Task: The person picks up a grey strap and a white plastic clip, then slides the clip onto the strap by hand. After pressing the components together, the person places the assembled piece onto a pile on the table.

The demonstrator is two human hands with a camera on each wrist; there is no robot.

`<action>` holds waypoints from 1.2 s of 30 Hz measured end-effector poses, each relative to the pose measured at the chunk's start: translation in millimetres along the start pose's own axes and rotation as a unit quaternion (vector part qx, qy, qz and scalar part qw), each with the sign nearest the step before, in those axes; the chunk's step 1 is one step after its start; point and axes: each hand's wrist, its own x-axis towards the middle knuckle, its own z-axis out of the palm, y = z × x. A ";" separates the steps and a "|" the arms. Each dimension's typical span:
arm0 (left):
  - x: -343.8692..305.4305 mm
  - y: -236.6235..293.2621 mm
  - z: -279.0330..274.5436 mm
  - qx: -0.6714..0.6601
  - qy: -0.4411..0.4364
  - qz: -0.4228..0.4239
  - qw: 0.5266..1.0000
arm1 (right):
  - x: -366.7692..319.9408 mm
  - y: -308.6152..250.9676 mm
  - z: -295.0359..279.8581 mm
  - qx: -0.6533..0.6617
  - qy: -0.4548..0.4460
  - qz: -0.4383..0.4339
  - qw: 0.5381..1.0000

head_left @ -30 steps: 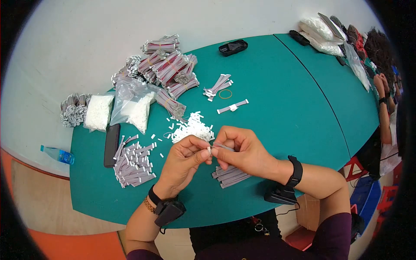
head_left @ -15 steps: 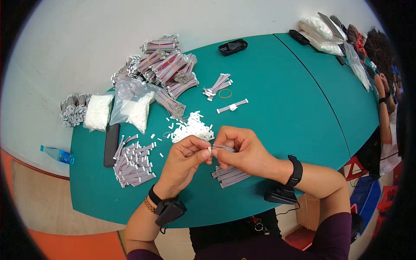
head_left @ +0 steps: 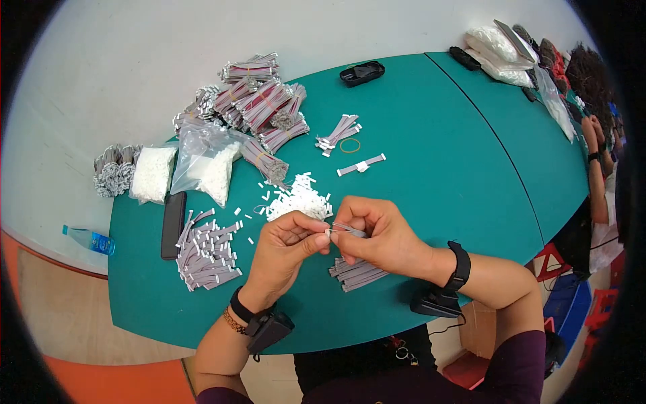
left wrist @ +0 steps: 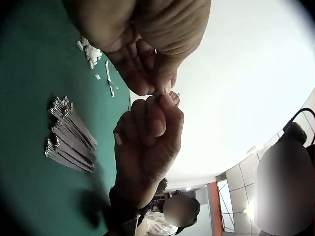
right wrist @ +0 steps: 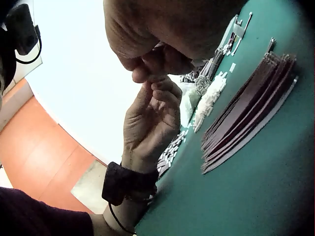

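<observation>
In the head view, my left hand (head_left: pixel 282 249) pinches a small white connector (head_left: pixel 328 232) between thumb and index finger. My right hand (head_left: pixel 383 236) holds a grey ribbon cable (head_left: pixel 352 231), its end right at the connector. Both sets of fingertips meet above the green table, and they hide most of the joint in the two wrist views. Below the right hand lies a stack of grey ribbon cables (right wrist: pixel 251 108). Just beyond the fingers spreads a heap of loose white connectors (head_left: pixel 299 200). Cables with white ends (head_left: pixel 208 256) form a pile left of the left hand.
Rubber-banded cable bundles (head_left: pixel 262 104) are heaped at the back left, beside plastic bags of white pieces (head_left: pixel 153 174). A black case (head_left: pixel 173 225) lies near the left edge. Farther back are a few cables (head_left: pixel 340 133), a rubber band (head_left: pixel 350 146) and a black holder (head_left: pixel 362 74).
The left hand and its wrist have shifted very slightly to the right, the connector moving with the fingertips. The right hand stays almost still, and the piles look the same.
</observation>
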 end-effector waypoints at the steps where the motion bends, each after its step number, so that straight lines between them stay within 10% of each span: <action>1: 0.2 -0.2 0.1 -0.008 -0.002 -0.004 1.000 | 0.0 0.0 0.2 0.006 -0.001 -0.003 1.000; 36: 3.4 4.7 -8.3 0.031 -0.016 0.005 0.999 | 6.8 0.7 -2.5 -0.029 0.009 0.059 0.998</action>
